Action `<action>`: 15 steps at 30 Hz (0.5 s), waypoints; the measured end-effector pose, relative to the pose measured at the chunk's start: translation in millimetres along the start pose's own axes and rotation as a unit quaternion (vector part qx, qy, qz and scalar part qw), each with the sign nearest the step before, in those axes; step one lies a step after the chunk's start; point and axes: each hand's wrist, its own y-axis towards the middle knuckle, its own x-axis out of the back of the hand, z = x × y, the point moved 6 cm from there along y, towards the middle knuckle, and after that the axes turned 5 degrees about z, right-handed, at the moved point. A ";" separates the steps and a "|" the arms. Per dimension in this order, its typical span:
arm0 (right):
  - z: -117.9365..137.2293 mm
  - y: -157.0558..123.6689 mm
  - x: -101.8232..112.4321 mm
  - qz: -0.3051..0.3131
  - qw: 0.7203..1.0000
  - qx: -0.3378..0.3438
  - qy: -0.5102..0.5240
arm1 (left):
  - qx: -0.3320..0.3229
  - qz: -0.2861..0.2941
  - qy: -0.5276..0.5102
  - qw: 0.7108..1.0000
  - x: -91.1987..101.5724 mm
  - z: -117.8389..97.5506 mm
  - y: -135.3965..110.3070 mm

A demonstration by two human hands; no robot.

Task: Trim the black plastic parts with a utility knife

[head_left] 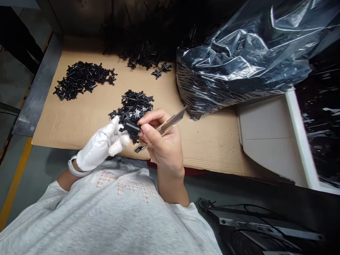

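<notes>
My left hand [102,143], in a white fabric glove, pinches a black plastic part [131,127] at its near end, just in front of a heap of similar moulded parts [132,113]. My right hand [162,141] is bare and grips a flat metal tool [170,122] whose blade points up and away to the right. The tool's tip is hidden behind my fingers. A further black part [139,148] shows below my right fingers. Two more heaps of black parts lie on the cardboard, one at left [82,80] and one at the back [140,60].
The parts lie on a brown cardboard sheet [202,148] edged by a grey metal rail [37,88]. A bulging black plastic bag [239,60] sits at the back right, beside a white bin [271,138]. Metal brackets and cables [265,226] lie low at bottom right.
</notes>
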 end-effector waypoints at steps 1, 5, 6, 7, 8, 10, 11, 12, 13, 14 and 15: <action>2.6 -0.3 -0.1 0.011 0.999 0.023 -0.022 | 0.013 0.035 -0.016 0.999 -5.1 0.5 1.1; 15.9 -3.5 -0.7 0.041 0.988 0.083 -0.127 | 0.060 0.141 -0.068 0.986 -21.1 1.8 1.0; 19.6 -4.7 -1.2 0.048 0.982 0.096 -0.156 | 0.067 0.145 -0.083 0.984 -22.6 1.7 0.9; 23.0 -5.9 -1.8 0.057 0.975 0.110 -0.183 | 0.067 0.137 -0.096 0.984 -22.9 1.1 1.1; 25.8 -7.1 -2.5 0.067 0.969 0.122 -0.206 | 0.063 0.126 -0.104 0.985 -22.9 0.0 1.4; 28.4 -8.9 -2.0 0.075 0.960 0.133 -0.237 | 0.050 0.117 -0.106 0.986 -24.3 -2.4 1.2; 28.3 -9.4 -0.7 0.072 0.959 0.130 -0.242 | 0.041 0.120 -0.096 0.987 -25.3 -3.3 0.7; 27.4 -9.7 0.7 0.068 0.960 0.123 -0.241 | 0.028 0.122 -0.079 0.989 -25.8 -4.4 0.1; 26.0 -10.0 2.0 0.063 0.963 0.114 -0.237 | 0.009 0.120 -0.055 0.991 -25.5 -5.6 -0.6; 24.3 -10.3 2.6 0.061 0.965 0.105 -0.233 | -0.014 0.114 -0.021 0.993 -24.6 -6.9 -1.4; 22.7 -10.6 2.6 0.060 0.966 0.096 -0.232 | -0.040 0.099 0.019 0.994 -22.7 -8.7 -2.1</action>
